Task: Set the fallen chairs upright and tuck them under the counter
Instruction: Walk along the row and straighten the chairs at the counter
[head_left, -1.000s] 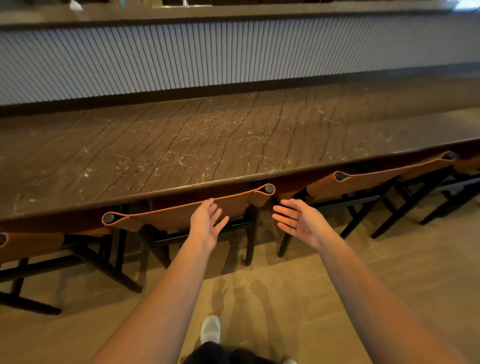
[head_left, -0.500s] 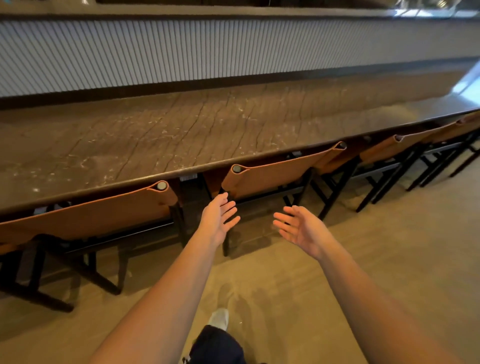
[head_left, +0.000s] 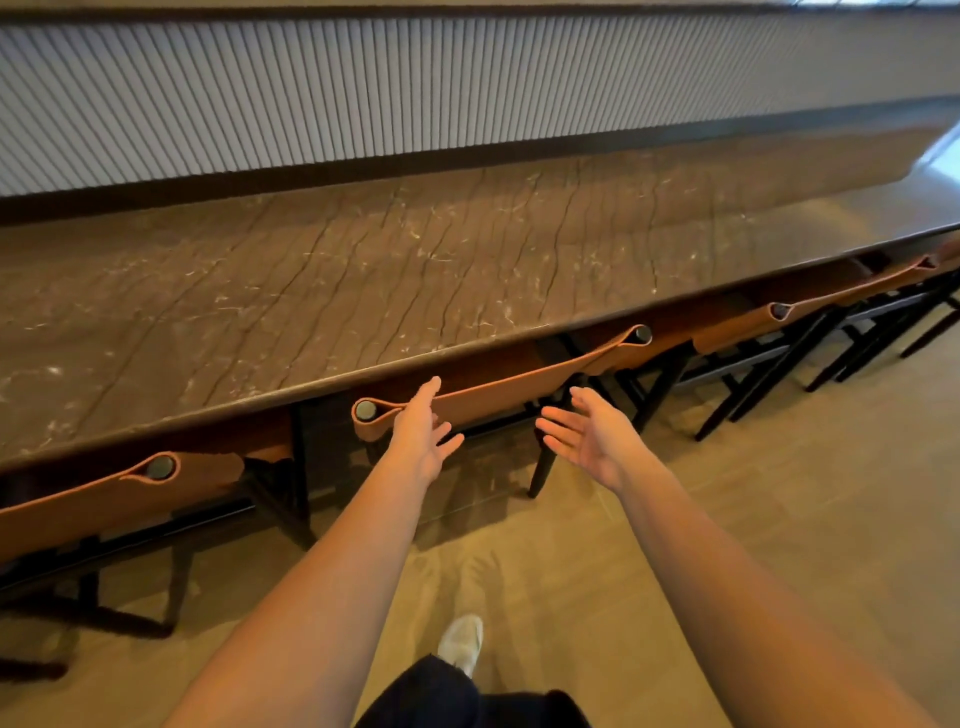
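Note:
A row of dark-framed chairs with tan leather backs stands upright along the long brown stone counter (head_left: 363, 270), seats pushed under its edge. The chair straight ahead (head_left: 498, 384) has its backrest just below the counter lip. My left hand (head_left: 421, 431) is open, fingertips over the left part of that backrest; whether it touches is unclear. My right hand (head_left: 592, 436) is open, palm turned inward, held in front of the chair's right side and holding nothing. Another chair (head_left: 104, 499) is at the left, and more (head_left: 810, 312) stand at the right.
A ribbed pale wall panel (head_left: 415, 88) rises behind the counter. Tan floor (head_left: 753, 519) stretches to the right and behind me. My shoe (head_left: 462, 642) and dark trouser leg show at the bottom centre.
I have shifted right along the counter, so the chairs slid left in view. Both hands stayed open and now reach toward the following chair's backrest.

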